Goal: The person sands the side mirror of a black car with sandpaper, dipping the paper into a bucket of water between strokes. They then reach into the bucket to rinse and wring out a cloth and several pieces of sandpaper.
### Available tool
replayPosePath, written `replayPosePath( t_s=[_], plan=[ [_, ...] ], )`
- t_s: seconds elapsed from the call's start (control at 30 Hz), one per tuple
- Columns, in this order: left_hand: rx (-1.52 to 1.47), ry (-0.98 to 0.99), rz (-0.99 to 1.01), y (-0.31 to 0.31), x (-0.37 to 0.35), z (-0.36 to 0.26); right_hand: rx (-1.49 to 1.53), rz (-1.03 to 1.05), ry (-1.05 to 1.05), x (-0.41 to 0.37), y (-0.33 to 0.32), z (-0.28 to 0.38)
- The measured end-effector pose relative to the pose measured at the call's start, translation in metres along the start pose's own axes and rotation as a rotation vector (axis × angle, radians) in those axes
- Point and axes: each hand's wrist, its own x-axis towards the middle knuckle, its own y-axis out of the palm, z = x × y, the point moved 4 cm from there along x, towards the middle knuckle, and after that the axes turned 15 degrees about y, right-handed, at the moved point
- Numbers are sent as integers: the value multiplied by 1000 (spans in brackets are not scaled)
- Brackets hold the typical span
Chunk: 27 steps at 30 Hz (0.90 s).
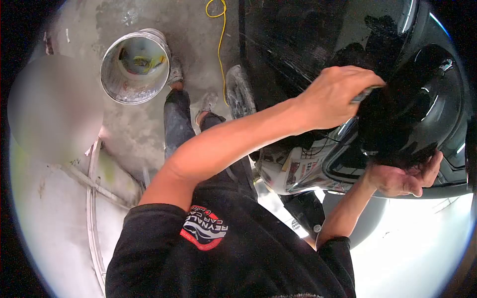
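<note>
Head view shows the left hand (335, 97) pinching a thin grey pad (366, 94) at the left side of a rounded black car part (422, 111). Below that part, the right hand (394, 180) curves palm-up, its grip impossible to tell; a bucket (110, 79) stands well to the part's left.

I have left arm (218, 144) bent, elbow just ahead of shirt badge (204, 228). Left hand (343, 97) far out, ahead and right of badge, back of hand showing, fingers curled in. Right arm (350, 211) reaches out well right of badge. Right hand (402, 179) farther right, palm up, fingers bent a bit.
</note>
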Motion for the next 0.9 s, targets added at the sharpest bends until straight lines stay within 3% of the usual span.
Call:
replayPosePath(
  t_s=[0.13,0.17,0.2,0.27,0.37,0.63,0.73,0.83,0.9],
  plan=[
    [-138,-216,153,-3,15,13,-6,15,4,1,2,5],
    [-193,-282,76,-17,14,11,-4,21,-30,0,1,4],
    [-185,-180,-157,-28,11,13,-1,22,-62,-1,1,1],
    [-149,-300,-221,-52,6,21,-5,30,-89,-1,-3,-4],
    [48,-135,-206,-55,2,19,29,45,-62,0,-6,-8],
    [-107,-115,-23,-13,-26,-12,-74,30,49,0,-10,-5],
    [-109,-103,-33,-4,-15,-15,-36,34,66,1,-12,-4],
    [-157,-111,97,-1,-1,3,70,24,89,2,-17,-9],
    [-177,-129,108,-4,-4,6,-33,40,44,3,-14,-2]
  ],
)
